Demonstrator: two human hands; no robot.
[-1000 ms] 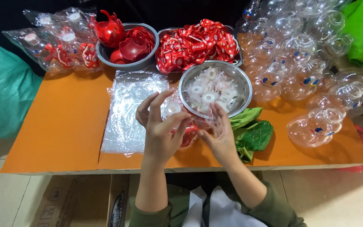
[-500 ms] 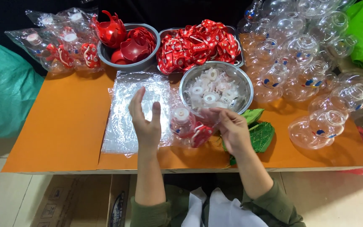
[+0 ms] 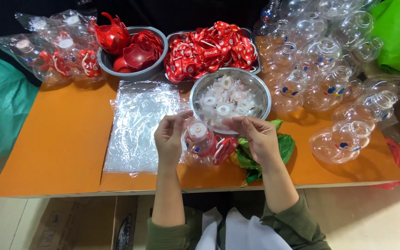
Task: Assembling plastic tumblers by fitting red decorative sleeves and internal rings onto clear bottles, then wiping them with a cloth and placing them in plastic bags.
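A small clear plastic bottle (image 3: 199, 144) with a white cap and a red ribbon (image 3: 223, 149) lies at the table's near edge, between my hands. My left hand (image 3: 169, 140) is at the bottle's left side, its fingertips pinched on thin clear film above the cap. My right hand (image 3: 257, 137) is at the right, its fingers pinched on the same film, which looks like a clear bag around the bottle. A flat stack of clear bags (image 3: 137, 122) lies just left of my left hand.
Behind my hands stands a steel bowl (image 3: 261, 91) of white caps. Further back are a tray of red ribbons (image 3: 209, 48) and a bowl of red plastic parts (image 3: 130, 51). Empty clear bottles (image 3: 329, 69) crowd the right side and bagged bottles (image 3: 56, 53) the back left. Green leaf pieces (image 3: 284, 144) lie by my right wrist.
My left hand went out to the stack of bags with its fingers spread and has come back to the bottle. Both hands now pinch film over the bottle.
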